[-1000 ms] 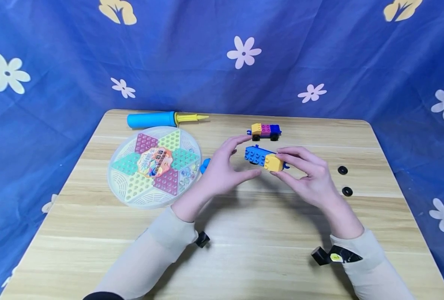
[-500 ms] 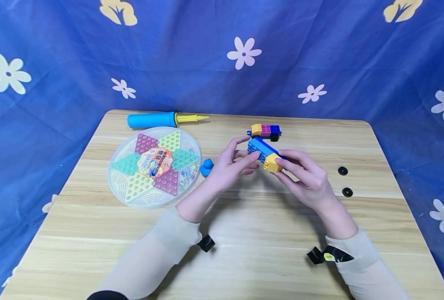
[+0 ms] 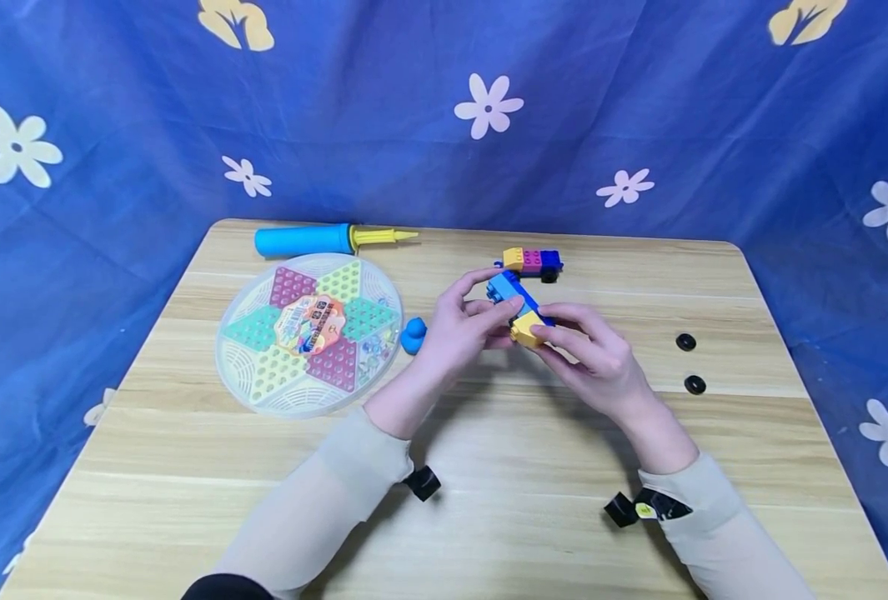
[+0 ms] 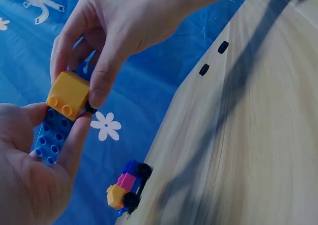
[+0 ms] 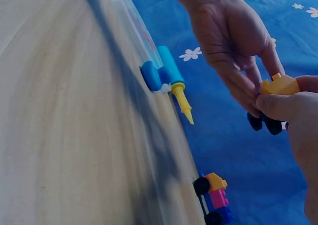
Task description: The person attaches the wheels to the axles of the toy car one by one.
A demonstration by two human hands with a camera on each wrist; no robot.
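Observation:
Both hands hold a toy block car (image 3: 505, 287) above the middle of the table. My left hand (image 3: 454, 329) grips its blue studded end between thumb and fingers. With thumb and fingers, my right hand (image 3: 594, 362) pinches the end with the yellow block (image 4: 68, 93). Dark wheels (image 5: 272, 125) show under the car in the right wrist view; the rest of its underside is hidden. Just behind stands a second toy car (image 3: 537, 262), with yellow, pink and dark blue blocks on black wheels.
Two loose black wheels (image 3: 686, 342) lie at the right. To the left are a round Chinese checkers board (image 3: 263, 400) and a small blue duck-shaped toy (image 3: 413, 336). A blue hand pump (image 3: 301, 240) with a yellow nozzle lies along the back, near the blue curtain (image 3: 383, 108).
The left hand, earlier apart from the car with spread fingers, has closed round its blue end. The car has turned more lengthwise and shifted slightly left, the right hand moving with it.

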